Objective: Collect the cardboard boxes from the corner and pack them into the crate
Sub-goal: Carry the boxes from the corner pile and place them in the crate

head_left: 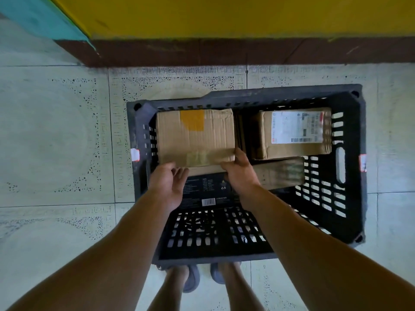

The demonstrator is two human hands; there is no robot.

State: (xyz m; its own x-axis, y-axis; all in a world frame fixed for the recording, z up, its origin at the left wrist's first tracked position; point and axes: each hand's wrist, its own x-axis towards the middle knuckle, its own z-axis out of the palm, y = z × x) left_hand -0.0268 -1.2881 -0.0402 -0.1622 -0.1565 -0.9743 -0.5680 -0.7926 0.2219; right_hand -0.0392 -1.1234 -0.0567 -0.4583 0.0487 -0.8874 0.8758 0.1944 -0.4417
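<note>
A black slatted plastic crate [350, 167] stands on the tiled floor in front of my feet. In its far left part lies a brown cardboard box [195, 135] with a yellow tape patch. My right hand [239, 169] grips that box's near right corner. My left hand [170, 182] hovers just below its near edge, fingers apart and palm turned inward. A second cardboard box with a white shipping label [294, 133] sits in the far right part, on top of another brown box [280, 173]. A black printed box [206, 194] lies flat under my hands.
The crate stands close to a yellow wall with a dark brown skirting [224, 52]; a teal wall [40, 16] meets it at the upper left corner. Patterned pale tiles [56, 142] surround the crate. My sandalled feet [202, 277] stand against its near wall.
</note>
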